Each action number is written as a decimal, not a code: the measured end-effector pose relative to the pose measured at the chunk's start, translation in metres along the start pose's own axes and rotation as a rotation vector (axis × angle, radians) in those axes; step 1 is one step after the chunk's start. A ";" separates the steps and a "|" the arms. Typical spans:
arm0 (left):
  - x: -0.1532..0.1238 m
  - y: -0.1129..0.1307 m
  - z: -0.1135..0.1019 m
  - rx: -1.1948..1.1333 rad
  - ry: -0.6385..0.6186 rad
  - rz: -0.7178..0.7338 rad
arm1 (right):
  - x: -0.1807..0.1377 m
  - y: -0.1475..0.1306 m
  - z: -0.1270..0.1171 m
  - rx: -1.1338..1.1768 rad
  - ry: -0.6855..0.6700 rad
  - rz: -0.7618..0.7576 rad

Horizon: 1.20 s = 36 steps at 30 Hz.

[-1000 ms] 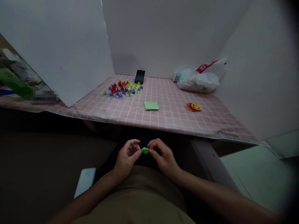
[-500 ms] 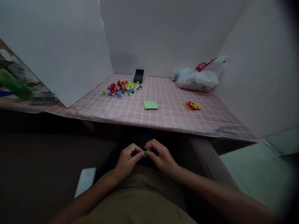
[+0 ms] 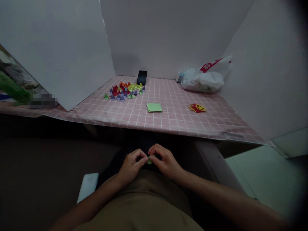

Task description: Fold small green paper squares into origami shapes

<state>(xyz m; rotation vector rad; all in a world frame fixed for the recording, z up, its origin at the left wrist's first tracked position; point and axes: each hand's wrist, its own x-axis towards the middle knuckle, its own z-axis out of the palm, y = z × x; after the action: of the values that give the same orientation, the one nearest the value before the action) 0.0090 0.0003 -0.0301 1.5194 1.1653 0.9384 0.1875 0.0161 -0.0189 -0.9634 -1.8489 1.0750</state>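
In the lower centre of the frame, the left hand [image 3: 131, 165] and the right hand [image 3: 165, 162] meet over the lap. The fingers of both are closed on a small green paper [image 3: 150, 159], which is pinched between them, below the near edge of the surface [image 3: 168, 123]. On the surface, in the middle of the frame, lies a green pad [image 3: 154, 107]. A pile of coloured folded pieces [image 3: 124, 90] is left of it, with a phone [image 3: 141, 77] behind. A white bag [image 3: 204, 80] is at the upper right.
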 end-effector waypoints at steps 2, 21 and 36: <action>0.000 0.000 -0.001 -0.053 -0.011 -0.032 | 0.001 -0.001 -0.001 0.007 -0.007 0.034; 0.003 -0.008 0.011 -0.791 0.089 -0.341 | 0.003 0.004 0.003 0.395 0.025 0.340; 0.002 -0.006 0.016 -0.737 0.126 -0.324 | -0.001 0.008 0.015 0.440 -0.033 0.407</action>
<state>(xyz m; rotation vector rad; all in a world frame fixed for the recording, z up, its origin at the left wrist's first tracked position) 0.0234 -0.0016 -0.0396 0.6695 0.9566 1.0856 0.1759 0.0134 -0.0312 -1.0764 -1.3770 1.6659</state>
